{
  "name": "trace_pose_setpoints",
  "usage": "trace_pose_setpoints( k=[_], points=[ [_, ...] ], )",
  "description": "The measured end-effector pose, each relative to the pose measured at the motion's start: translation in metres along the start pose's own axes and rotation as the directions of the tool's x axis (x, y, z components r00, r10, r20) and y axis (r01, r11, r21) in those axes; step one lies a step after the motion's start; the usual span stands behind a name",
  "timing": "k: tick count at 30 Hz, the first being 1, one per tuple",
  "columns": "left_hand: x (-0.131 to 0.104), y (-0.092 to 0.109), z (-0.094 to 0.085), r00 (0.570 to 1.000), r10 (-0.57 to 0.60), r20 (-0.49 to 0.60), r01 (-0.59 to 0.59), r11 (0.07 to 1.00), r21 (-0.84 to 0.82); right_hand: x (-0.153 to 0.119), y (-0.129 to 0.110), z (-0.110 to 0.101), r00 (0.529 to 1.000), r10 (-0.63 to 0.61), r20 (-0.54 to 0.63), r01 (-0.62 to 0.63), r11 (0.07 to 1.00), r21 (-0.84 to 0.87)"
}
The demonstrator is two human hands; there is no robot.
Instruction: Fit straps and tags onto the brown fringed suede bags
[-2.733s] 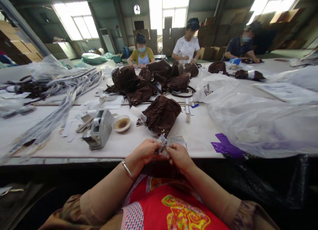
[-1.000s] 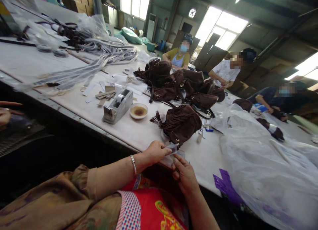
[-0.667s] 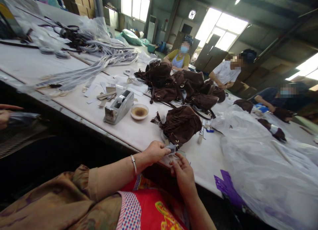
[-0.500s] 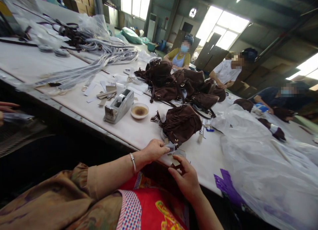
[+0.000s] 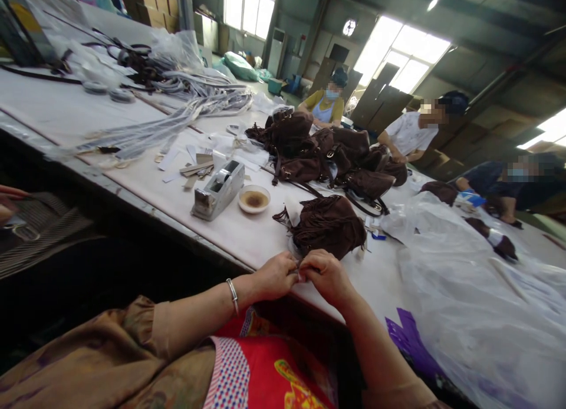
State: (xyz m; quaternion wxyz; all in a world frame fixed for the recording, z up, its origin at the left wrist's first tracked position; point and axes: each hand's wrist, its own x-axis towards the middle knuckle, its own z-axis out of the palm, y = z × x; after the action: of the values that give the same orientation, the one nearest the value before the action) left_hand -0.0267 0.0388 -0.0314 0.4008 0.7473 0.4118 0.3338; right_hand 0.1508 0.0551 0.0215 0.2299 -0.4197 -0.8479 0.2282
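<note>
A brown fringed bag (image 5: pixel 338 223) lies near the front edge of the table. Just in front of it, my left hand (image 5: pixel 277 274) and my right hand (image 5: pixel 326 273) meet, both with fingers pinched together. Between the fingertips a small pale bit shows, too hidden to name. To the left stand a grey tape dispenser (image 5: pixel 219 190) and a small white dish (image 5: pixel 254 199) with brownish liquid in it.
Behind is a pile of brown bags (image 5: pixel 327 149). Plastic-wrapped straps (image 5: pixel 177 111) cover the table's left part, and clear plastic sheeting (image 5: pixel 451 279) the right. Paper tags (image 5: pixel 197 166) lie by the dispenser. A person (image 5: pixel 326 102) and others work across the table.
My right hand has moved up and left to meet my left hand. Its fingers have closed. The card and clear plastic seen between the hands before are now mostly hidden.
</note>
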Motion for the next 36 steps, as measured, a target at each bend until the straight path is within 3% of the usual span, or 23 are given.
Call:
trace_pose_setpoints(
  k=[5,9,15,18,22,29,32,36],
  points=[
    [0.001,0.002,0.0,0.999,-0.051,-0.008,0.051,0.997,0.055,-0.004,0.001,0.014,0.98,0.116,-0.162,-0.104,0.992,0.078],
    [0.005,0.002,0.003,0.997,-0.072,-0.015,0.072,0.997,0.032,-0.007,0.003,0.015,0.972,0.154,-0.178,-0.134,0.984,0.12],
    [0.006,0.0,0.008,0.992,-0.123,-0.041,0.123,0.992,0.007,-0.003,0.0,-0.005,0.988,-0.024,-0.151,0.021,1.0,-0.018],
    [0.006,-0.001,0.009,0.986,-0.158,-0.046,0.159,0.987,0.019,0.003,-0.009,-0.015,0.993,-0.11,-0.045,0.1,0.977,-0.188],
    [0.005,-0.001,0.008,0.993,-0.11,-0.034,0.111,0.994,0.024,0.011,-0.021,-0.02,0.986,-0.109,0.126,0.151,0.906,-0.396],
    [0.006,0.001,0.006,0.989,-0.139,-0.059,0.141,0.989,0.036,0.007,-0.017,-0.005,0.967,-0.21,0.147,0.255,0.747,-0.613],
    [0.008,0.001,0.005,0.989,-0.149,-0.011,0.149,0.987,0.06,-0.003,-0.014,0.001,0.956,-0.246,0.162,0.293,0.726,-0.622],
    [0.007,0.001,0.004,0.985,-0.171,0.001,0.171,0.983,0.07,-0.011,-0.013,-0.003,0.947,-0.231,0.221,0.311,0.831,-0.462]
  ],
)
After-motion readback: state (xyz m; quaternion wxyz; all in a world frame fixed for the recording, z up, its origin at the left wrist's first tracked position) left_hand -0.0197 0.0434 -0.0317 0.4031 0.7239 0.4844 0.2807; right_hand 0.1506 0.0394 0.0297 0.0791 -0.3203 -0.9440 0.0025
